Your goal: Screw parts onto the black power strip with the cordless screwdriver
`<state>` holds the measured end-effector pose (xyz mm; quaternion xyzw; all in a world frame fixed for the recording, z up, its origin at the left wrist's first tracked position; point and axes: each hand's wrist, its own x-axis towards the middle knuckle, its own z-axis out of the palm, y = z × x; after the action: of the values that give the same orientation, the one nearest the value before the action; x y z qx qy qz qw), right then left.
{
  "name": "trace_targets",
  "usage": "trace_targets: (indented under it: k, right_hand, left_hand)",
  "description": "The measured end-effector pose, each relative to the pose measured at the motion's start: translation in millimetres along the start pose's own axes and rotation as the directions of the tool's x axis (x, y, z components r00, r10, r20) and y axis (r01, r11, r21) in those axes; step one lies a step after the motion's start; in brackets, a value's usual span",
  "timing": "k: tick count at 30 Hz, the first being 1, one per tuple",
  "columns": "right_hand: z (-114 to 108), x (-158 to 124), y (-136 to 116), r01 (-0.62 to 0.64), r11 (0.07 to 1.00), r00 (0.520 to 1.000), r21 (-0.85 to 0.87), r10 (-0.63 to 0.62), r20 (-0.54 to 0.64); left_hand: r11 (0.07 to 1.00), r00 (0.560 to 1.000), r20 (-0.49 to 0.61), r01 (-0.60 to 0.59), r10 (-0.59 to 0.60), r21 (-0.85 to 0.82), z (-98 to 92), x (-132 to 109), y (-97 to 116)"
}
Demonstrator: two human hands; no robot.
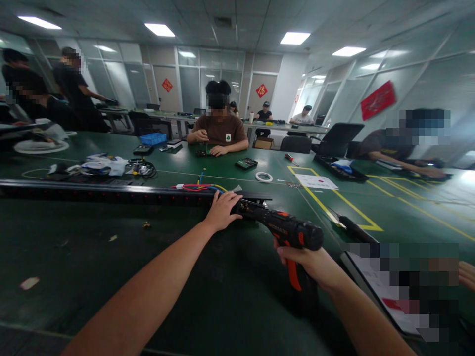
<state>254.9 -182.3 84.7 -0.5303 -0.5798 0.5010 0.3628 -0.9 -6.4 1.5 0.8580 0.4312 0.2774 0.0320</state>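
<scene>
My right hand point(310, 264) is wrapped round the grip of a black and orange electric screwdriver point(287, 230), whose nose points left at the end of a long black power strip point(111, 193). My left hand point(222, 210) rests on that end of the strip, fingers curled over it right beside the tool's tip. Red, blue and yellow wires point(198, 187) come out of the strip just behind my left hand. The strip runs from the left edge to the middle of the green table point(111, 277).
A person in a brown shirt point(218, 133) works opposite me. Other people sit at the left and right. A white tape roll point(263, 176), a paper sheet point(316, 182), cables point(143, 169), a blue bin point(153, 138) and yellow floor-style tape lines point(334, 207) lie on the table. A clipboard point(386, 291) lies at my right.
</scene>
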Motion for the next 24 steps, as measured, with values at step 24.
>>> trace_targets:
  k: [24]
  right_hand:
    - [-1.8,2.1,5.9,0.024,0.999,1.000,-0.030,-0.024,-0.012]
  left_hand:
    - [1.000,1.000,0.002,-0.003,0.003,0.013,-2.2,0.1,3.2]
